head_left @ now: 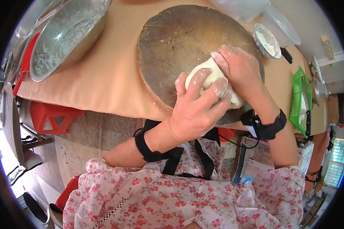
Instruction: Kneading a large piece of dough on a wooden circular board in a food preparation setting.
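A lump of white dough (209,80) sits over the right part of a round wooden chopping board (168,49). My left hand (200,105) curls its floury fingers over the near side of the dough. On the far right side, my right hand (239,68) grips the same lump with its fingers bent around it. Flour coats the fingers of both hands. The underside of the dough is hidden by my hands.
A large metal bowl (91,40) dusted with flour stands at the left, beside a red-handled item (26,61). At the right are a flour bowl (266,40), clear plastic containers (281,24) and a green basket (297,101). A red stool (53,116) stands below the table.
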Tool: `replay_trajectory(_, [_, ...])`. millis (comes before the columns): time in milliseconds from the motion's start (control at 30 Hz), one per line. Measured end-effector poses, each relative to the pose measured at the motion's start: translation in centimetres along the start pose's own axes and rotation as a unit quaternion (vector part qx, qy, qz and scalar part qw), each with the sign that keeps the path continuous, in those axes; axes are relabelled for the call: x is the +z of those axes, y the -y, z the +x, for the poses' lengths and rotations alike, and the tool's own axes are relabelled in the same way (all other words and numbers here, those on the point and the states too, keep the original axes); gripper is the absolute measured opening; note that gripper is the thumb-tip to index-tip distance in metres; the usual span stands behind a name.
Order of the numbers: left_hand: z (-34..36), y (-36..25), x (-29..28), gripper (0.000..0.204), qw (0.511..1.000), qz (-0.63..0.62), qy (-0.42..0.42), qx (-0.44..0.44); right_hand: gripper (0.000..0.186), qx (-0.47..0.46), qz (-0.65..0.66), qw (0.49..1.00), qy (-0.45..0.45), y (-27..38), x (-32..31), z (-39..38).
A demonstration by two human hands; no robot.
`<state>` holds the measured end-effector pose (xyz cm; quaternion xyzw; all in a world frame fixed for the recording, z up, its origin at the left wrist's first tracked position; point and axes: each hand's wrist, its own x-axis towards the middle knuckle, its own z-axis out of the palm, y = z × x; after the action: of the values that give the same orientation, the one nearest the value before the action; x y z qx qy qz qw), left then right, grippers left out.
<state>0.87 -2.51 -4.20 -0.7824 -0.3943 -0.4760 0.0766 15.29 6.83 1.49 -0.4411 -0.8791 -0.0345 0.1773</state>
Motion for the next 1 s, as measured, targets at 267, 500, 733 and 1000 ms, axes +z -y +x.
replay_trajectory(267, [0.2, 0.0, 0.7, 0.031, 1.0, 0.009, -0.02, -0.015, 0.041, 0.081, 0.048, 0.991, 0.094, -1.8, 0.7, 2.1])
replay_trajectory(500, [-0.8, -0.1, 0.0, 0.038, 1.0, 0.005, -0.016, -0.011, 0.06, 0.244, 0.252, 0.927, 0.131, -5.6, -1.1, 0.8])
replay_trajectory(733, [-1.2, 0.2, 0.2, 0.04, 1.0, 0.009, -0.007, 0.003, 0.044, 0.208, 0.219, 0.949, 0.092, -2.0, -3.6, -1.3])
replay_trajectory(1000, [-1.8, -0.1, 0.6, 0.024, 0.998, 0.015, -0.056, 0.009, 0.019, -0.077, 0.052, 0.996, 0.011, 4.3, -4.9, -3.1])
